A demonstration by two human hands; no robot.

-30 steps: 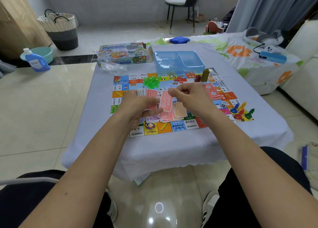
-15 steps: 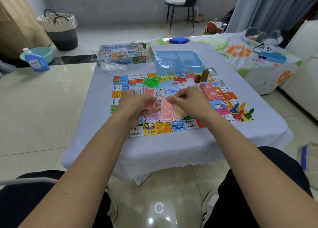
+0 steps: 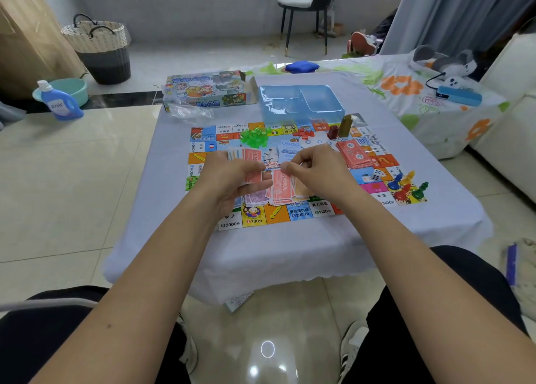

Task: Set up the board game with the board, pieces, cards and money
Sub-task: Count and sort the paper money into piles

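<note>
A fan of paper money is held in the left hand, the fingers curled beneath the notes and the thumb laid over them. The right hand is seen just beside it, its thumb and forefinger pinched together; whether a note is caught between them cannot be told. Directly under both hands, small piles of notes in red, purple and orange are spread on the near part of the game board, which lies flat on a cloth-covered table. Beyond the left hand a heap of green houses is found on the board; beyond the right hand lie a few red houses and a red stack of cards. Further to the right of the right hand, a white die and a cluster of coloured pawns rest on the board's corner. Past the board's far edge a blue plastic tray and the game box are set.
</note>
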